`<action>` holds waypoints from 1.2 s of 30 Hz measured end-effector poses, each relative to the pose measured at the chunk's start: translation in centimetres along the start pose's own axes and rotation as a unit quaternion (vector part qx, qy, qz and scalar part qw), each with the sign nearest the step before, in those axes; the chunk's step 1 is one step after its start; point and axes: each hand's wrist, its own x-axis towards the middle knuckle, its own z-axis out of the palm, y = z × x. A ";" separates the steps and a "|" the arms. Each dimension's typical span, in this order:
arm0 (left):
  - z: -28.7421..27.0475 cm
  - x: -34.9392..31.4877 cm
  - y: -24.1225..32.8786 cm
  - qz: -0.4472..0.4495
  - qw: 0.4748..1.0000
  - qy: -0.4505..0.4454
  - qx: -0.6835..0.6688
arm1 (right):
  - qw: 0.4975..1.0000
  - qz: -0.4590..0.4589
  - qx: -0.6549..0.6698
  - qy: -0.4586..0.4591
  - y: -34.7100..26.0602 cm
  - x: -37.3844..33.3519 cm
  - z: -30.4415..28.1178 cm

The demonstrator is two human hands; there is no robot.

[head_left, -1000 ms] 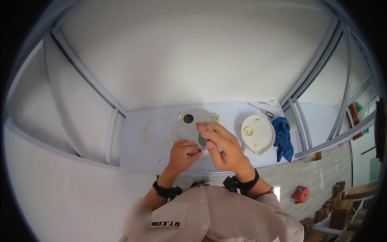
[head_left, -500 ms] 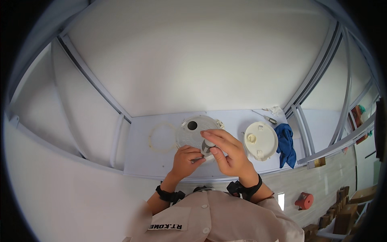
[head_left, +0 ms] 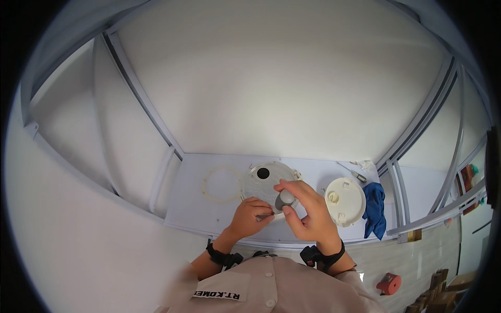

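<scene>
A round, pale grey translucent cover (head_left: pixel 255 185) with a black round spot lies on the white table before me. Over its near right edge, my right hand (head_left: pixel 312 215) grips a grey, rounded handle (head_left: pixel 285 199), seen almost end-on. It looks like a screwdriver; its shaft and tip are hidden. My left hand (head_left: pixel 247 219) is at the near edge of the cover, fingers pinched on a small, thin dark piece (head_left: pixel 265 215). To the right sits a round cream-coloured housing (head_left: pixel 348 201) with a small raised ring and tabs.
A pale thin ring (head_left: pixel 207 195) lies left of the cover. Behind the housing are a screwdriver (head_left: pixel 359 177) and crumpled white tissue (head_left: pixel 367 165). A blue cloth (head_left: pixel 374 208) hangs at the table's right side. Grey frame posts (head_left: pixel 415 135) flank the table. A red roll-shaped object (head_left: pixel 389 284) stands on the floor.
The whole view has shifted, so the table and hands appear lower and further right. The grey handle has tipped so its rounded end shows more. Both hands keep their grips.
</scene>
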 end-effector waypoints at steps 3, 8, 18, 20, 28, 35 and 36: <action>0.0 0.1 0.0 0.011 1.000 0.001 -0.007 | 0.999 -0.038 -0.027 0.007 0.2 0.3 0.1; 0.1 0.1 -0.3 0.007 1.000 -0.001 -0.011 | 0.994 0.007 -0.109 0.027 1.7 -0.9 0.3; -0.1 0.0 -0.3 -0.001 1.000 -0.006 -0.010 | 0.998 -0.045 -0.038 -0.006 0.7 0.4 0.1; 0.0 -0.1 -0.3 -0.011 1.000 -0.009 -0.009 | 0.992 -0.079 -0.098 0.021 0.2 0.9 0.1; 0.1 -0.2 -0.5 -0.019 1.000 -0.010 -0.014 | 0.999 0.022 -0.009 0.021 1.0 0.0 0.4; 0.2 -0.5 -0.7 -0.013 1.000 -0.007 -0.009 | 0.994 -0.021 -0.102 0.028 1.4 -0.7 0.2; 0.3 -0.5 -0.8 -0.011 1.000 -0.004 -0.010 | 0.995 -0.008 -0.097 0.024 1.4 -0.9 0.0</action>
